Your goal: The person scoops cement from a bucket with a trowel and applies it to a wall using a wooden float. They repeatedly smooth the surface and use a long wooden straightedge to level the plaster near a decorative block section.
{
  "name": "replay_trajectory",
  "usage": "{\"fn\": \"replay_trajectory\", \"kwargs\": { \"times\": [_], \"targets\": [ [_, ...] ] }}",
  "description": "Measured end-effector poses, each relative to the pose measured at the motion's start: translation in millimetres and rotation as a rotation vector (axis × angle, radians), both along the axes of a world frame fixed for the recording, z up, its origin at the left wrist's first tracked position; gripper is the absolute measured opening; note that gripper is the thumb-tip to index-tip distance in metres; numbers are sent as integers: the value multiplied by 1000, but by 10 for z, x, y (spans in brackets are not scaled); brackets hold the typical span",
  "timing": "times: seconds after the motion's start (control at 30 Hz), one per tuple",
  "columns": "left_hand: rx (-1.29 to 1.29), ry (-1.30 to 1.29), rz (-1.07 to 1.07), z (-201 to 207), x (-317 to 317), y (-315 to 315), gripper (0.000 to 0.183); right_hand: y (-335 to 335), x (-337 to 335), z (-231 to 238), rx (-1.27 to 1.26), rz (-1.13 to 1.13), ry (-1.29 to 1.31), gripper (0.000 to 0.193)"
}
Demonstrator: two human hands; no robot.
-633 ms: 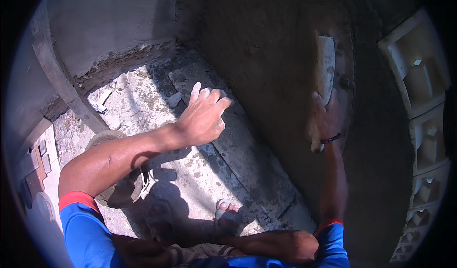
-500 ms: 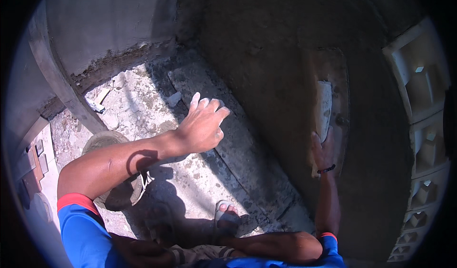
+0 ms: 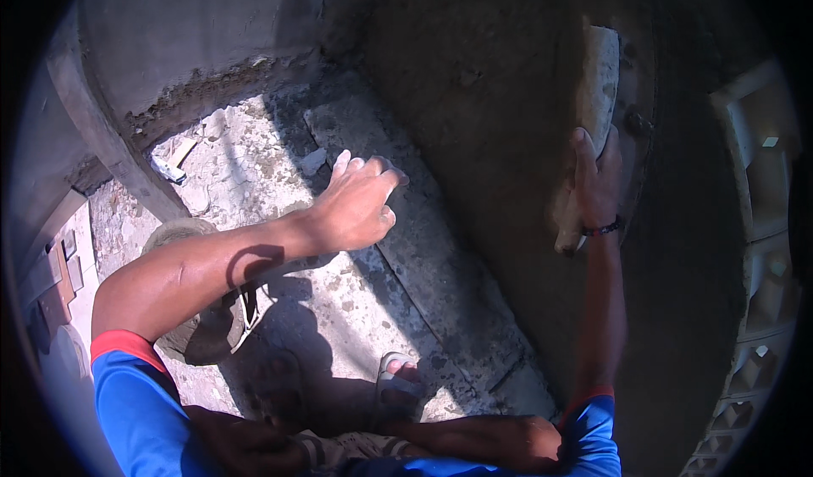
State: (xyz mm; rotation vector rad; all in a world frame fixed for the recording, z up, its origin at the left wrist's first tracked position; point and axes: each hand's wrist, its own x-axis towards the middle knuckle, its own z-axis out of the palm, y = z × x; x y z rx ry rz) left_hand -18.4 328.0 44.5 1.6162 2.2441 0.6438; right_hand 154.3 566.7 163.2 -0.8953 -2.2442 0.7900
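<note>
Head view: the right hand [image 3: 600, 176] clasps the float [image 3: 629, 79] by its handle [image 3: 601, 79], which juts ahead.

right hand [image 3: 599, 176]: is gripping, just above dark bracelet [image 3: 603, 228] | right forearm [image 3: 605, 307]: is running straight, below bracelet | left hand [image 3: 356, 206]: is hovering half-curled, left of bracelet

The pale handle [image 3: 600, 83] looks dull, chalky and a bit bumpy. The dark wall [image 3: 483, 155] looks like cement, matt and mostly smooth, but the floor [image 3: 241, 159] is rough and crumbly. The blue sleeve [image 3: 140, 413] is smooth cloth.
</note>
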Motion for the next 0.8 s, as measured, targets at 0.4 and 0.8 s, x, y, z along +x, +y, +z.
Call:
{"fn": "replay_trajectory", "kwargs": {
  "times": [0.4,0.8],
  "targets": [
    [33,-1,-37,-63,5,-287,46,-16,957,-1340,302,-66,-670,49],
    [117,32,42,-117,-264,-823,46,72,1226,-789,183,-158,-272,43]
  ]
}}
